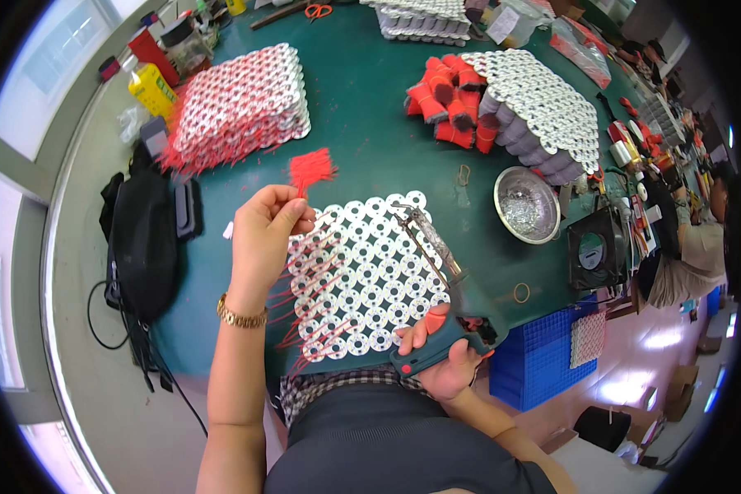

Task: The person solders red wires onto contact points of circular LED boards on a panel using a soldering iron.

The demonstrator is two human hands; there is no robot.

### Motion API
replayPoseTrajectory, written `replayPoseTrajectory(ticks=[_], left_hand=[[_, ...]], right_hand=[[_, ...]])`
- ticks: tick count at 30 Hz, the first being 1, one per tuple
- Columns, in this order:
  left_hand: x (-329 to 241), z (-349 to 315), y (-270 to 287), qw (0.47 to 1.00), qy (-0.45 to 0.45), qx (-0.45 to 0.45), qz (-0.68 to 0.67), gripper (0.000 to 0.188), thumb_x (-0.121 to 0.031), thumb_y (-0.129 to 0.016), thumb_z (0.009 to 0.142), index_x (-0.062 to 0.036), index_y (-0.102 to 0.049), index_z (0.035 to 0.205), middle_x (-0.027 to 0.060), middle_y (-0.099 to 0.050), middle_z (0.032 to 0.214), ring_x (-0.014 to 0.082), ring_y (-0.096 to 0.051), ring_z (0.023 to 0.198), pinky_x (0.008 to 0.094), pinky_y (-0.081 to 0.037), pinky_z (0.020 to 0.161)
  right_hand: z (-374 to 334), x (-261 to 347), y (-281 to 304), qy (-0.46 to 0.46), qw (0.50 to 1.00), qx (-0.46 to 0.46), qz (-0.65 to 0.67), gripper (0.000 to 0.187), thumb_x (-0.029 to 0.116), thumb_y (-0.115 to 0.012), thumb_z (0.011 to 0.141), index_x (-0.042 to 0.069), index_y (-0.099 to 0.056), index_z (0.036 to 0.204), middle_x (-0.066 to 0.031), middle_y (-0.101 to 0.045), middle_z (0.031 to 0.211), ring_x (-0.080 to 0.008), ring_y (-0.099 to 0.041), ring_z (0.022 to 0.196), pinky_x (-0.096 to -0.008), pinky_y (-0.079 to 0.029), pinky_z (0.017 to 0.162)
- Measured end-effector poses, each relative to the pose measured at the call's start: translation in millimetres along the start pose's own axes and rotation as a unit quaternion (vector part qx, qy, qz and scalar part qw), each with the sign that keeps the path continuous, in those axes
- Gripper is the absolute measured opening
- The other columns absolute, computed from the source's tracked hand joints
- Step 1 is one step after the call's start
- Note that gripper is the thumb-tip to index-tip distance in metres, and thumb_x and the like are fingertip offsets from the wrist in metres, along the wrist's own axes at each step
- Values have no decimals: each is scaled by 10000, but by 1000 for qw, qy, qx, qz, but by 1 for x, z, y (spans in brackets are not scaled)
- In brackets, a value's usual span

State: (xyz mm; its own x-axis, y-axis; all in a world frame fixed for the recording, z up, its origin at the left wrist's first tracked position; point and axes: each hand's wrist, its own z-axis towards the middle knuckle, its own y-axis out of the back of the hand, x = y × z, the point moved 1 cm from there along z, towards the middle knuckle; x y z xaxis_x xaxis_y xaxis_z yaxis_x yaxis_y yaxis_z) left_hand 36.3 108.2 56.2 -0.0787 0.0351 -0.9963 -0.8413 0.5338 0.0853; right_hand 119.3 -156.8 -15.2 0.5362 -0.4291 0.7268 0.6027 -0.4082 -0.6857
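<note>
Pinched between the thumb and fingers of my left hand is a small bunch of red wires, its ends fanned out above the fingertips. My right hand is wrapped around the dark green handle of a soldering gun. The gun's metal tip reaches up and left over a panel of round white circuit boards lying on the table in front of me. Red wires stick out from the boards along the panel's left side. Whether the tip touches a board, I cannot tell.
A stack of wired panels stands back left on the green table. Back right are red wire bundles beside stacked bare panels. A metal bowl, a small fan and a blue crate are at right; a black bag is left.
</note>
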Motion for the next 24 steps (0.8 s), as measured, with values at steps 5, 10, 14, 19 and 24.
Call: replayPoseTrajectory(ticks=[5,10,14,19,24], left_hand=[[4,-65,-6,999,10,38,-26,29,-24,-618,932,4,-610,934,44,-663,795,68,-587,660,209,-491,620],[23,-93,-13,995,14,32,91,29,-2,-654,893,17,-633,891,8,-634,717,42,-564,641,212,-449,570],[29,-93,-25,977,-24,2,210,50,-26,-669,878,5,-638,853,43,-639,676,78,-581,599,246,-449,558],[45,-86,-28,942,-111,-29,314,90,-82,-693,834,-64,-627,775,41,-598,660,210,-550,638,353,-379,699],[46,-84,-31,923,-105,-5,370,79,-119,-678,845,-96,-612,810,34,-613,775,225,-535,755,405,-321,771]], right_hand=[[-14,33,12,-75,996,1,-52,589,480,-557,937,86,-405,1348,-78,-557,875,-220,-620,773,-458,-490,884],[-41,52,21,-62,987,-1,-145,557,286,-641,895,68,-397,1347,-72,-554,843,-207,-610,745,-427,-494,845],[-52,36,38,-77,957,12,-278,344,121,-634,877,29,-487,1175,-71,-562,816,-189,-587,731,-358,-493,753],[-41,23,30,-38,913,125,-386,440,86,-596,893,-15,-448,1294,-108,-574,850,-196,-599,732,-340,-533,694],[-43,12,36,-50,881,150,-447,417,81,-599,886,-7,-464,1270,-121,-582,827,-193,-599,702,-319,-517,626]])
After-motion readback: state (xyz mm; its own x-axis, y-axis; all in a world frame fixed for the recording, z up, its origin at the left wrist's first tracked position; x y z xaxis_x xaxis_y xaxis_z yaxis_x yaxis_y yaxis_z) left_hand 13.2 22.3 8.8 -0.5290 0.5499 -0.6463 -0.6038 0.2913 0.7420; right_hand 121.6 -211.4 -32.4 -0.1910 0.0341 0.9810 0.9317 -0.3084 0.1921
